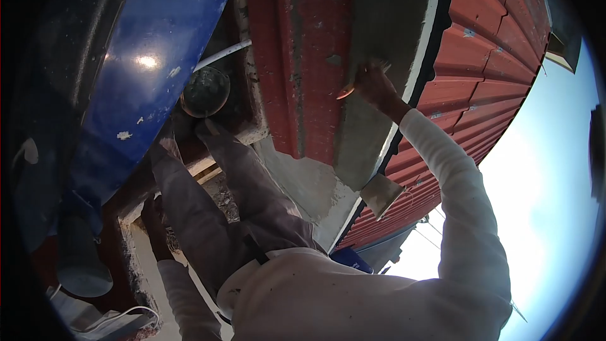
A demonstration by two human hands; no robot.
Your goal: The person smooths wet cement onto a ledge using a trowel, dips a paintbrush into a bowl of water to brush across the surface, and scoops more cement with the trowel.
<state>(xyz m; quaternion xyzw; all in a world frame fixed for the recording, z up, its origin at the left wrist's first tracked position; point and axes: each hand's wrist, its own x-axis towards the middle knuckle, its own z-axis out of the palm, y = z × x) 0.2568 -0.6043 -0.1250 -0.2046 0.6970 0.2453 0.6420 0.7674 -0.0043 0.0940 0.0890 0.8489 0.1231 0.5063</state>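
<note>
My right hand [377, 90] is closed around a slim tool, with an orange tip [345, 92] sticking out on one side and pale, bristle-like ends on the other. It looks like a paintbrush, though most of it is hidden in my fingers. The hand is against a smooth dark grey strip [385, 19], beside a red-painted band [315, 44]. My left hand [156, 227] hangs low in shadow by a rough-edged ledge [131, 240]. Its fingers are too dark to make out.
Red corrugated sheets [467, 69] run along the right, past a white edge. A small square board [381, 196] juts out there. A round container [206, 91] lies near my feet by a pale pipe [222, 54]. A big blue panel [151, 63] stands at left, above a white cable [126, 314].
</note>
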